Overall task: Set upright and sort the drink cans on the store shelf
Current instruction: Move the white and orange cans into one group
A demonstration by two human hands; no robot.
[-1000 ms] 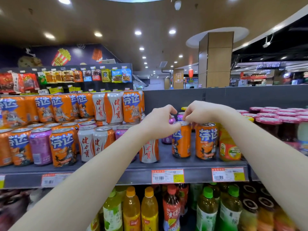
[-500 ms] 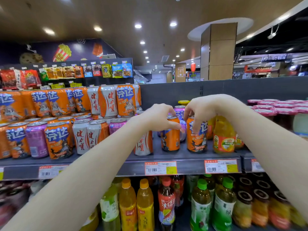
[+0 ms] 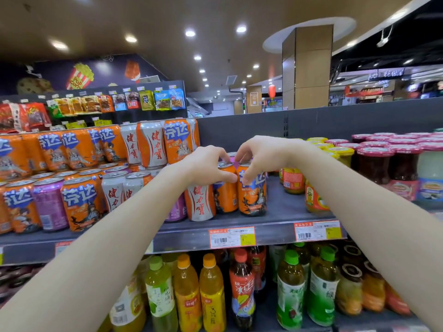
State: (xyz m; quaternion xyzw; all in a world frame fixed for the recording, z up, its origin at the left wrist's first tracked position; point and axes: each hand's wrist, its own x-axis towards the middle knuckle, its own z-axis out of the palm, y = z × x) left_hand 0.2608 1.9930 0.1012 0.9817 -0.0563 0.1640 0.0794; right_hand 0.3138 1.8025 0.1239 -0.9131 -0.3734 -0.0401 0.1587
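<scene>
Two upright orange cans stand side by side on the grey shelf (image 3: 285, 207). My left hand (image 3: 207, 165) grips the top of the left orange can (image 3: 226, 196). My right hand (image 3: 259, 155) grips the top of the right orange can (image 3: 253, 197). A white-and-orange can (image 3: 200, 202) stands just left of them, below my left wrist, with a purple can (image 3: 176, 209) partly hidden behind my left forearm. Another can top shows behind, between my two hands.
Rows of orange, purple and white cans (image 3: 79, 202) fill the shelf's left, stacked two high. Yellow jars (image 3: 314, 200) and red-lidded jars (image 3: 374, 164) stand on the right. Bottled drinks (image 3: 211, 291) fill the lower shelf. Price tags (image 3: 231, 237) line the shelf edge.
Both hands have carried the two orange cans leftward along the shelf, close to the white-and-orange can. The camera view has shifted too.
</scene>
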